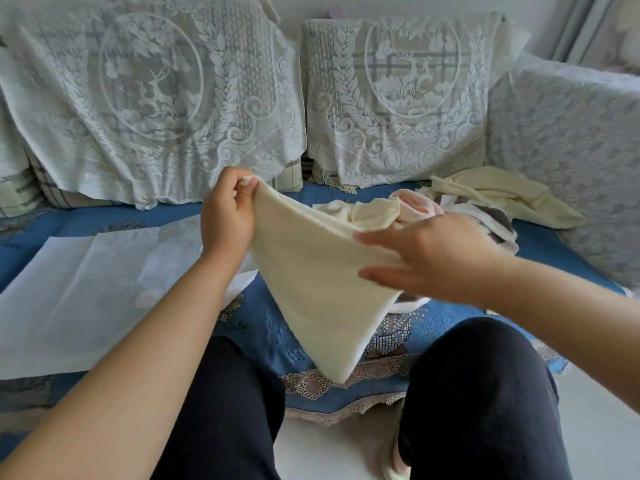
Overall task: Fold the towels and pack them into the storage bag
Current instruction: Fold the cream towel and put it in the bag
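Cream towel [311,271] held up over the sofa [263,327] seat, hanging to a point at the sofa's front edge. Left hand [227,216] pinches its top corner, fingers curled round the cloth. Right hand [429,254] has fingers straight, thumb under and fingers over the towel's right edge. Pile [467,209] of loose towels, pink, striped and cream, lies on the sofa behind the right hand. Translucent white bag [69,292] lies flat on the sofa, left of the held towel.
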The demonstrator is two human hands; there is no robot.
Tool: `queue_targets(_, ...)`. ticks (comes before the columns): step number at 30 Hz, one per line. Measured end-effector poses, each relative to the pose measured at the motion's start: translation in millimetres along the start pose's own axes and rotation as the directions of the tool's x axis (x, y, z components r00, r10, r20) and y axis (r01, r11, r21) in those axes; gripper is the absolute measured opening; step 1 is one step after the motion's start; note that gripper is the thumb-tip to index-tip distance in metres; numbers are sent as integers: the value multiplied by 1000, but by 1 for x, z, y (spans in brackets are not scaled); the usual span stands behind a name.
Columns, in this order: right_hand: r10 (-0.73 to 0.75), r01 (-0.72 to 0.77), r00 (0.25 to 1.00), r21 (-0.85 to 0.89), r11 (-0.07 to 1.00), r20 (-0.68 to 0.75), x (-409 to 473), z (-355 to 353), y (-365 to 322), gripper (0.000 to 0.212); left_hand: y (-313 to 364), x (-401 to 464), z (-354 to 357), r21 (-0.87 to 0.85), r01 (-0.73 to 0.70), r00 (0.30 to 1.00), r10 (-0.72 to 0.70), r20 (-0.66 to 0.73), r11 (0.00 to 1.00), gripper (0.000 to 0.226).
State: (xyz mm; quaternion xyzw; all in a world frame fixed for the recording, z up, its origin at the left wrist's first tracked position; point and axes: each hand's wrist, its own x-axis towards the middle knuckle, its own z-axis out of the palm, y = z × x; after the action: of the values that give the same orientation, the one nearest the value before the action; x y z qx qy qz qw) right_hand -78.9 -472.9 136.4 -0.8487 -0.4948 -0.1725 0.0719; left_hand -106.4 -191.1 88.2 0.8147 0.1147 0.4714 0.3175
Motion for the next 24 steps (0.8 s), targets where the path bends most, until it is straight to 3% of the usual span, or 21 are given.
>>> queue_targets(1,83,-84,996,-41,996,-18,1,2,10,58,2,-4,-2,-16,-44,999,44,-2,999,17)
queue_targets(3,146,-145,988,11,989,-43,5,8,22,42,8,-12,-4,-64,-97,995,95,-26,993,16)
queue_targets(7,370,-341,929,419,841,12,11,16,40,14,15,-15,-10,-228,-106,993,90,-80,968,10)
queue_targets(9,336,-377,926,437,816,171,16,14,49,13,12,-9,-12,-276,-76,997,67,-43,958,17)
queue_targets(11,259,-411,875,345,844,409,25,12,59,19,3,-1,-6,-250,33,998,-20,55,968,16)
queue_targets(13,240,-404,847,280,871,473,42,14,70,27,-9,7,4,-185,204,970,-174,167,961,16)
queue_targets(15,313,-435,878,332,837,361,62,18,78,27,-19,17,14,-226,415,903,-369,220,881,13)
queue_targets(17,442,-479,873,526,703,204,78,21,81,19,-18,28,16,-340,468,884,-430,186,816,15)
queue_targets(19,568,-409,823,699,586,5,85,23,80,19,-12,35,11,-420,349,935,-342,95,837,18)
queue_targets(21,609,-287,765,737,612,-208,79,21,75,31,-4,31,4,-459,203,978,-205,47,865,15)
queue_targets(23,565,-148,779,797,586,-271,66,21,68,28,-4,14,-5,-465,137,991,-119,68,875,14)
queue_targets(24,511,-99,830,841,531,-225,57,24,65,24,-8,3,-10,-458,136,990,-101,99,878,16)
